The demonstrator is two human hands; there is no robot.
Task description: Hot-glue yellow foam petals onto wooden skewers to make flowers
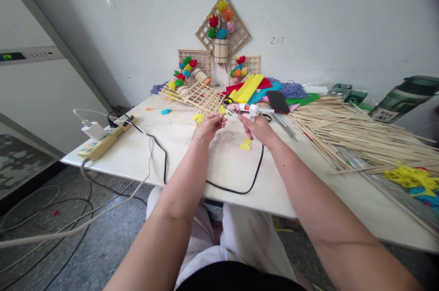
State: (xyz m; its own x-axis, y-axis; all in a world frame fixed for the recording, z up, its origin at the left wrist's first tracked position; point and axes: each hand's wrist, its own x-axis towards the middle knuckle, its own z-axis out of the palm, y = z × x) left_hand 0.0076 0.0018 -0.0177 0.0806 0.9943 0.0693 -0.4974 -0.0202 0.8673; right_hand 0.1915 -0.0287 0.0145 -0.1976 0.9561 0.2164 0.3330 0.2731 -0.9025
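Note:
My left hand [210,127] is closed in a pinch on a thin wooden stick [222,132] that stands upright, with a small yellow foam piece [222,110] at its top. My right hand [258,129] is wrapped round a white glue gun [249,109], whose nozzle points left toward the top of the stick. The gun's black cord [236,189] loops across the white table [137,163]. Yellow foam hearts [245,145] lie on the table between and below my hands.
A big heap of wooden sticks [353,133] fills the right side. Coloured foam sheets [250,87], a phone [277,101], wooden lattice frames [199,93] with foam flowers stand at the back. A power strip [104,138] with a charger lies left. A green bottle [404,98] lies far right.

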